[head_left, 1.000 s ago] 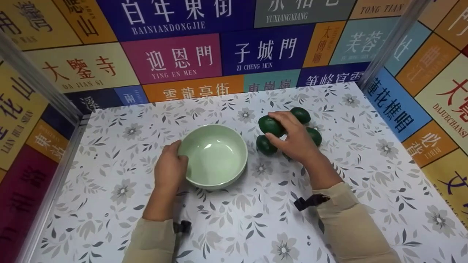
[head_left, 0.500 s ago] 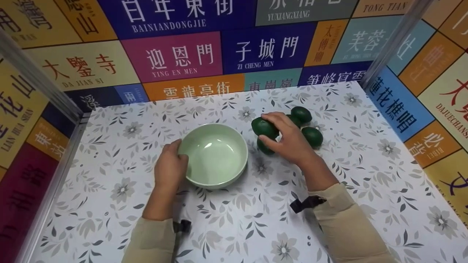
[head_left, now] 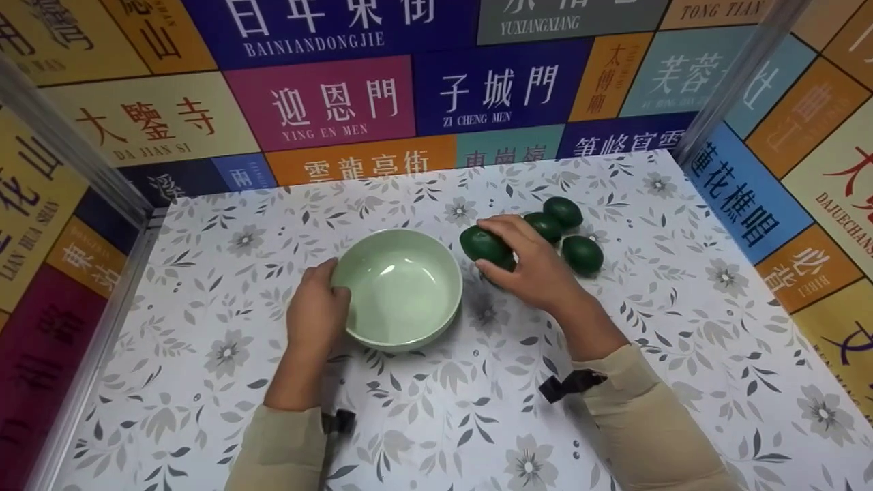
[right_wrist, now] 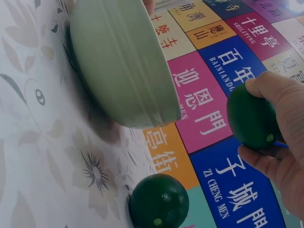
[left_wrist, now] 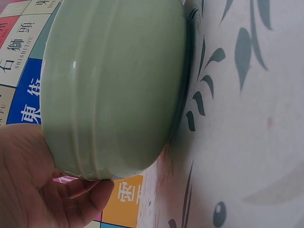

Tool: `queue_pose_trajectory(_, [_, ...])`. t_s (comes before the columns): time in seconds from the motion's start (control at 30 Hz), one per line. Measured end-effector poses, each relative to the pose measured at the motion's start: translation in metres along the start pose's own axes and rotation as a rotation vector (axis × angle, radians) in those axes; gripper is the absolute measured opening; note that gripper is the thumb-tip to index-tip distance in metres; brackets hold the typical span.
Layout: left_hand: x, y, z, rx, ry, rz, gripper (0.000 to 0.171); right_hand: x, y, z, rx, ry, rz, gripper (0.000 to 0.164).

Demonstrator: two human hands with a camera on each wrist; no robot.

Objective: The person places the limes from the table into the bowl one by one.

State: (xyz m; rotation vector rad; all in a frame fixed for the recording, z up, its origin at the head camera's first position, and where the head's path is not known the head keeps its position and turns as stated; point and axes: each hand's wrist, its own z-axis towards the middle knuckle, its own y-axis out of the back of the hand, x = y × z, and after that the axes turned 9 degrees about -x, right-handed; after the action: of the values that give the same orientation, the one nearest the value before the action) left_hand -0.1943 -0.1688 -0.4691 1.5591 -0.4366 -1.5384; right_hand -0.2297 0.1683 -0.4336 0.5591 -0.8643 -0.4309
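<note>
A pale green bowl (head_left: 402, 293) stands upright on the table with nothing in it. My left hand (head_left: 315, 310) grips its left side, thumb over the rim and fingers along the outer wall. To the right of the bowl, my right hand (head_left: 535, 269) holds a dark green lime (head_left: 483, 244) between thumb and fingers. The right wrist view shows this lime (right_wrist: 252, 116) raised off the table, with a second lime (right_wrist: 159, 202) lying on the cloth below it. In the head view that second lime is mostly hidden by the held one and the hand.
Behind and right of my right hand lie three more limes (head_left: 583, 256), close together. White cloth (head_left: 436, 423) with grey leaves and flowers covers the table. Panels (head_left: 317, 102) with coloured lettered blocks rise at the back and both sides.
My right hand has lifted the lime away from the group and carried it left toward the bowl. The left hand and the bowl stay in place.
</note>
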Motion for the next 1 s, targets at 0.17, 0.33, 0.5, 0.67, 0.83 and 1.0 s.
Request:
queue_pose_trajectory(0.17, [-0.002,0.0,0.001,0.012,0.016,-0.002,0.057,0.003,-0.005,-0.001,0.021,-0.009,0.008,0.058])
queue_pose_trajectory(0.33, [-0.001,-0.001,0.001,0.017,0.025,-0.003,0.056,0.006,-0.009,-0.001,0.037,0.032,0.029,0.057])
queue_pose_trajectory(0.5, [-0.001,-0.001,0.002,0.0,0.012,-0.003,0.056,0.009,-0.014,-0.003,0.06,0.068,0.036,0.056])
queue_pose_trajectory(0.67, [0.0,-0.001,0.003,0.002,0.012,-0.002,0.056,0.012,-0.02,-0.005,0.089,0.074,0.037,0.056])
queue_pose_trajectory(0.83, [0.0,0.0,0.002,0.01,0.02,-0.002,0.056,0.015,-0.025,-0.007,0.108,0.091,0.022,0.056])
queue_pose_trajectory(1.0, [0.0,0.001,0.0,-0.002,0.014,-0.023,0.057,0.018,-0.031,-0.008,0.14,0.126,-0.021,0.056])
